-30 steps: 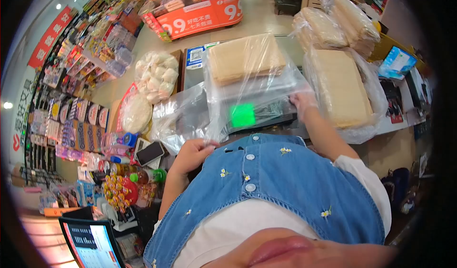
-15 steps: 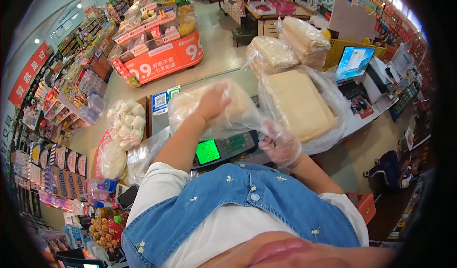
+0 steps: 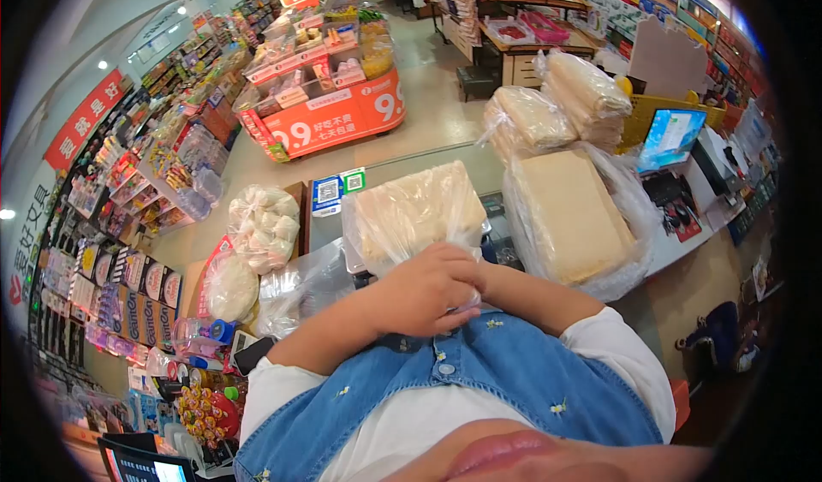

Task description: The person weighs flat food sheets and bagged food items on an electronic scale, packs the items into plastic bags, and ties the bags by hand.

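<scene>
A clear plastic bag holds a stack of pale, flat sheets that look like tofu skin. It lies on the scale, whose tray edge shows beside it. The bag's near end is drawn into folds towards my body. My left hand is bare and closed at those folds, fingers curled. Behind it, my right hand is mostly hidden; only the wrist and a bit of clear plastic show. To the right, a larger stack of the same sheets sits in an opened plastic bag.
Two wrapped sheet stacks stand at the back right, near a lit monitor. Payment code cards stand on the counter. A bag of white buns and loose plastic bags lie left. A red display stand is beyond.
My left hand has come off the top of the bag and back towards my body, meeting my right hand. The scale's green display is now covered. The view has shifted slightly.
</scene>
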{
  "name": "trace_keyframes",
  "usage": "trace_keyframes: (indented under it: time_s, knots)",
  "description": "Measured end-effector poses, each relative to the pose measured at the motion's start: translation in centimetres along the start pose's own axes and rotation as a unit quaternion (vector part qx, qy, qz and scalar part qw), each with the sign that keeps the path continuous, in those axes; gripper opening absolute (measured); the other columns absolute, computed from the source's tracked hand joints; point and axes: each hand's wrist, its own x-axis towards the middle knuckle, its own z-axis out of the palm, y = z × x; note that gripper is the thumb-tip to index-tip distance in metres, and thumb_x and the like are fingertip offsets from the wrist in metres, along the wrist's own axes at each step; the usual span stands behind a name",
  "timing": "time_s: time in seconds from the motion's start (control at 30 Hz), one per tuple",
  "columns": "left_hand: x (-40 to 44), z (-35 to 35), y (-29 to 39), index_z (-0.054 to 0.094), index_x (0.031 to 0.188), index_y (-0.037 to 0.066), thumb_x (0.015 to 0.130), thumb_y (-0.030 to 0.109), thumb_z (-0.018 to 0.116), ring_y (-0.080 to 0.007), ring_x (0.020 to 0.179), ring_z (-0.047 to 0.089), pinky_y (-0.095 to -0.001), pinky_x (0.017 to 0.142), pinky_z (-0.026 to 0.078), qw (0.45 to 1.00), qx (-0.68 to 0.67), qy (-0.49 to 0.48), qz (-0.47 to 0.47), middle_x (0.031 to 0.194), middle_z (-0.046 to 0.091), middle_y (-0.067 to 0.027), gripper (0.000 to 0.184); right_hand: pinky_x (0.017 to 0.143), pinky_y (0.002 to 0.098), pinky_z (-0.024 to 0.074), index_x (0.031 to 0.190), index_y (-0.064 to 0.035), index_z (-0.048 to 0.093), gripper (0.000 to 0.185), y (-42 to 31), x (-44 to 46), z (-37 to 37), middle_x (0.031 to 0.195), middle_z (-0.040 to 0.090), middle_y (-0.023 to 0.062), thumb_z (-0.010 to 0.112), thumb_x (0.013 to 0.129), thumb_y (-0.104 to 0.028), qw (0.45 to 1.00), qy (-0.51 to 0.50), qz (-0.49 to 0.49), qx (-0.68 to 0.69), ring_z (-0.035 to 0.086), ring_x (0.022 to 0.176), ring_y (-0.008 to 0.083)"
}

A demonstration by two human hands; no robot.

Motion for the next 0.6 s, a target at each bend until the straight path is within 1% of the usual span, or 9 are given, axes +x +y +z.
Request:
trace_keyframes:
  time_s: [0.07, 0.1, 0.13, 0.23, 0.27, 0.3, 0.37, 0.5, 0.6]
  knots:
    - [-2.6, 0.2, -1.0, 0.064, 0.086, 0.007, 0.079, 0.016, 0.069, -0.0251, 0.097, 0.058, -0.038, 0.088, 0.042, 1.0, -0.029, 0.004, -0.011, 0.096, 0.063, -0.006, 0.012, 0.08, 0.0381, 0.05, 0.111, -0.0106, 0.06, 0.038, 0.2, 0.6, -0.5, 0.1, 0.064, 0.0088, 0.065, 0.083, -0.035, 0.999, -0.047, 0.0, -0.004, 0.064, 0.09, 0.0255]
    - [-4.8, 1.0, -2.4, 0.063, 0.091, 0.007, 0.079, 0.016, 0.069, -0.0219, 0.098, 0.057, -0.0359, 0.086, 0.042, 0.98, -0.102, 0.14, -0.097, 0.095, 0.062, -0.0049, 0.016, 0.074, 0.0366, 0.0514, 0.11, -0.011, 0.06, 0.035, -1.3, 1.8, -2.0, 0.091, 0.066, 0.0063, 0.063, 0.086, -0.035, 0.987, -0.147, 0.048, -0.047, 0.065, 0.083, 0.0226]
    - [-6.2, 1.5, -3.5, 0.061, 0.096, 0.007, 0.08, 0.016, 0.07, -0.0188, 0.099, 0.057, -0.0338, 0.085, 0.042, 0.93, -0.173, 0.271, -0.18, 0.093, 0.061, -0.0037, 0.02, 0.069, 0.0348, 0.05, 0.101, -0.0109, 0.063, 0.031, -4.6, 4.8, -4.3, 0.085, 0.066, 0.0058, 0.054, 0.093, -0.04, 0.93, -0.234, 0.216, 0.182, 0.062, 0.078, 0.0201]
    - [-6.9, 1.8, -3.3, 0.058, 0.101, 0.008, 0.08, 0.015, 0.07, -0.0142, 0.091, 0.054, -0.0302, 0.079, 0.043, 0.914, -0.169, 0.148, -0.337, 0.088, 0.059, -0.0008, 0.025, 0.065, 0.0326, 0.0481, 0.09, -0.0096, 0.065, 0.047, -4.5, 5.0, -4.3, 0.078, 0.065, 0.0066, 0.041, 0.097, -0.049, 0.866, -0.212, 0.384, 0.238, 0.06, 0.073, 0.0179]
    - [-6.3, 2.7, -2.4, 0.058, 0.091, 0.008, 0.079, 0.013, 0.071, -0.0165, 0.078, 0.052, -0.0292, 0.073, 0.042, 0.813, -0.391, 0.188, -0.389, 0.083, 0.056, -0.0019, 0.019, 0.067, 0.0315, 0.0467, 0.084, -0.0095, 0.067, 0.055, -4.3, 5.6, -5.0, 0.078, 0.066, 0.0068, 0.035, 0.098, -0.052, 0.848, -0.255, 0.394, 0.246, 0.058, 0.071, 0.0159]
    - [-6.5, 3.0, -2.6, 0.058, 0.091, 0.008, 0.079, 0.013, 0.071, -0.0165, 0.078, 0.052, -0.0292, 0.073, 0.042, 0.811, -0.393, 0.193, -0.388, 0.083, 0.056, -0.0019, 0.019, 0.067, 0.0315, 0.0467, 0.084, -0.0095, 0.067, 0.055, -3.3, 5.4, -5.4, 0.078, 0.066, 0.0068, 0.035, 0.098, -0.052, 0.846, -0.259, 0.396, 0.244, 0.058, 0.071, 0.0159]
    - [-7.2, 3.4, -3.6, 0.055, 0.082, 0.008, 0.077, 0.013, 0.07, -0.0196, 0.073, 0.051, -0.031, 0.07, 0.042, 0.94, -0.114, 0.132, -0.293, 0.081, 0.056, -0.0044, 0.017, 0.068, 0.0279, 0.0453, 0.087, -0.0085, 0.068, 0.054, -0.7, 4.2, -5.9, 0.082, 0.066, 0.0051, 0.038, 0.097, -0.052, 0.799, -0.129, 0.508, 0.294, 0.057, 0.073, 0.015]
    - [-6.3, 2.6, -3.1, 0.057, 0.086, 0.007, 0.078, 0.011, 0.068, -0.0221, 0.088, 0.056, -0.0307, 0.08, 0.044, 0.981, -0.081, 0.115, -0.135, 0.09, 0.059, -0.0081, 0.014, 0.073, 0.0304, 0.047, 0.09, -0.0079, 0.068, 0.038, -2.4, 4.5, -7.9, 0.083, 0.066, 0.0049, 0.049, 0.096, -0.04, 0.798, -0.07, 0.545, 0.248, 0.058, 0.077, 0.0164]
    - [-5.6, 3.7, -6.9, 0.06, 0.104, 0.006, 0.085, 0.014, 0.064, -0.0207, 0.102, 0.057, -0.0298, 0.093, 0.042, 0.953, -0.063, 0.24, -0.174, 0.107, 0.061, -0.0082, 0.021, 0.079, 0.0305, 0.0472, 0.098, -0.0057, 0.068, 0.02, -4.5, 5.3, -7.9, 0.088, 0.067, 0.0048, 0.059, 0.085, -0.017, 0.914, -0.219, 0.316, 0.132, 0.061, 0.084, 0.0145]
